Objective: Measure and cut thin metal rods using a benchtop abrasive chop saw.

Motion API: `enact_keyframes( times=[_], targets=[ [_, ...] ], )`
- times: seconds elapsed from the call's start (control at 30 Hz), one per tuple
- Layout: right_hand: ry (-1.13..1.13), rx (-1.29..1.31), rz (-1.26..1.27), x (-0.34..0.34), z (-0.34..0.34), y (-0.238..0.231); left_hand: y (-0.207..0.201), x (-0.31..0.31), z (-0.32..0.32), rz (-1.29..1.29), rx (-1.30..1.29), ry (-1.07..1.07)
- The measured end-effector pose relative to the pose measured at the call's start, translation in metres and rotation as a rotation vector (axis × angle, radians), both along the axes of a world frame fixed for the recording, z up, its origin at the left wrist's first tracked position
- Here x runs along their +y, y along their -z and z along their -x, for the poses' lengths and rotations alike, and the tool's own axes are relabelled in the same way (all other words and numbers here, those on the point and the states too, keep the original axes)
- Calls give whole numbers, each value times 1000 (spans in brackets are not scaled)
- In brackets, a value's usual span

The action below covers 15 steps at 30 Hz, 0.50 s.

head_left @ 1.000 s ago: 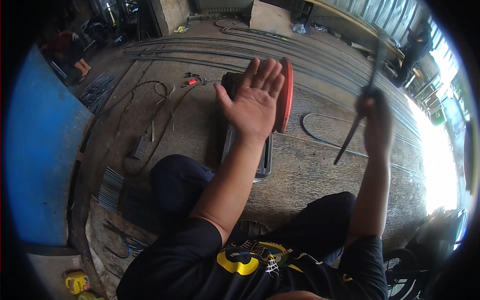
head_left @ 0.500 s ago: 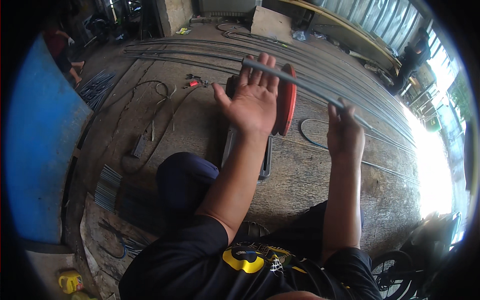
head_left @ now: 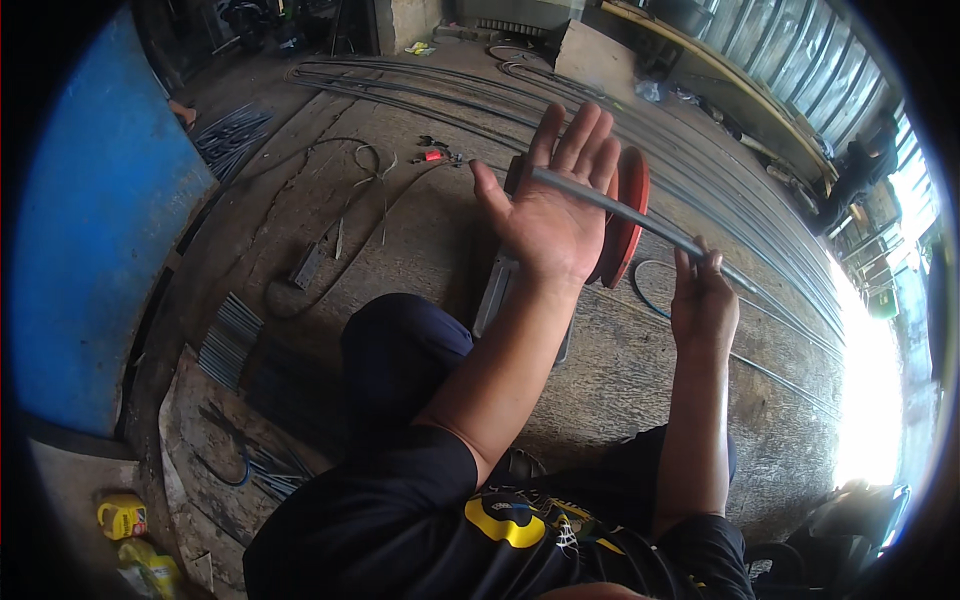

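My right hand (head_left: 705,300) is closed around a grey metal rod (head_left: 652,224), fingers pinching it from below. The rod slants up to the left, and its near-left end lies across the open palm of my left hand (head_left: 553,222). That hand faces upward, fingers stretched and thumb spread, not wrapped around the rod. Partly hidden behind my left hand stands a machine with a red round guard (head_left: 632,215), which looks like a cut-off saw. Its metal base (head_left: 494,295) shows beside my left forearm.
Long rods (head_left: 420,98) run across the floor behind the machine. Short cut rods (head_left: 230,340) lie in a row on the left, near a cable (head_left: 350,265). A blue panel (head_left: 95,230) stands far left; a yellow container (head_left: 122,517) sits lower left. A person (head_left: 865,165) is at the right.
The view has shifted, so the scene sits further right. The rod's left end has come down onto or close over my left palm; my right hand still grips it.
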State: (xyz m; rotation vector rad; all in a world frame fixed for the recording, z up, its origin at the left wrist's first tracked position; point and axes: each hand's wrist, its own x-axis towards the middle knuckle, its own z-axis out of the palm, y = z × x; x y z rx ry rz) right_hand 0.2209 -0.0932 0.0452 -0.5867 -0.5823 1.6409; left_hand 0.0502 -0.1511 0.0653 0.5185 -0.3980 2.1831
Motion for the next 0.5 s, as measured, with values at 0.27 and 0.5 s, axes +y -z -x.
enact_keyframes(
  times=[0.27, 0.5],
  targets=[
    [-1, 7, -26, 8, 6, 5, 16, 14, -3, -42, 45, 29],
    [-449, 249, -47, 28, 75, 24, 24, 6, -1, 542, 450, -416]
  ],
)
